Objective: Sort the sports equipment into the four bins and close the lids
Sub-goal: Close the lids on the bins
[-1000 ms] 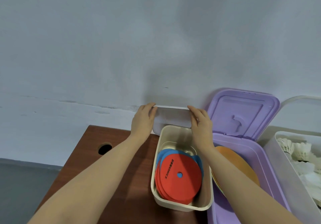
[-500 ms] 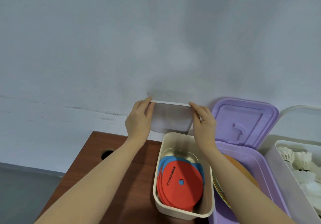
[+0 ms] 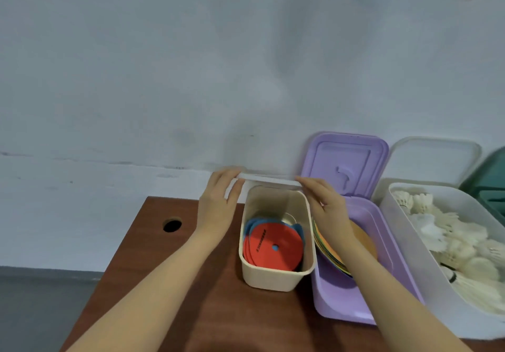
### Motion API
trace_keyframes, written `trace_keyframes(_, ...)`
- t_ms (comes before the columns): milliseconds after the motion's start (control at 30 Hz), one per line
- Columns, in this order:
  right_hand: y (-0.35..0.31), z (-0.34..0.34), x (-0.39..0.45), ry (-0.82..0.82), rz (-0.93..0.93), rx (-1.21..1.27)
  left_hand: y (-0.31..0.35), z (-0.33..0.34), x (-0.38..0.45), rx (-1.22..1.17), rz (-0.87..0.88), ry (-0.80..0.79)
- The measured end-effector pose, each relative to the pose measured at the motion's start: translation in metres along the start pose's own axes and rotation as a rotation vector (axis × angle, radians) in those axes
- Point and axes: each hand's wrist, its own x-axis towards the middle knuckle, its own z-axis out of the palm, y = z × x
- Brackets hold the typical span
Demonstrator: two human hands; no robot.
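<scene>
Gripping the white lid (image 3: 269, 180) edge-on, left hand (image 3: 218, 204) and right hand (image 3: 326, 204).

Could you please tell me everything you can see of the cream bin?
The cream bin is a small, deep, round-cornered tub, plastic by its look, upright on the brown table beside the purple bin. It is open; red discs lean over blue ones inside. Both hands, left hand and right hand, hold its white lid above the far rim.

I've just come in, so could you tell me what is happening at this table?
A person is closing the cream bin of red and blue discs: the left hand and right hand hold its white lid above the far rim. The purple bin and the shuttlecock bin stand open.
</scene>
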Motion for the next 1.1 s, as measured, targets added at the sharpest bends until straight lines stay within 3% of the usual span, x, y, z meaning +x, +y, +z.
trace_keyframes(133,0.001,-0.012,-0.038,-0.080,0.006,-0.079,-0.004,-0.002,-0.032,0.034,0.012,-0.132)
trace_keyframes(300,0.017,-0.014,-0.084,-0.169,-0.038,-0.242,-0.022,-0.008,-0.067,0.170,0.160,-0.365)
trace_keyframes(533,0.039,-0.009,-0.120,-0.259,-0.022,-0.291,-0.042,-0.001,-0.102,0.246,0.176,-0.527)
trace_keyframes(900,0.064,-0.003,-0.150,-0.292,0.176,-0.269,-0.047,0.018,-0.118,0.205,0.086,-0.539)
trace_keyframes(1100,0.063,-0.002,-0.152,-0.268,0.173,-0.253,-0.047,0.017,-0.122,0.158,0.065,-0.491)
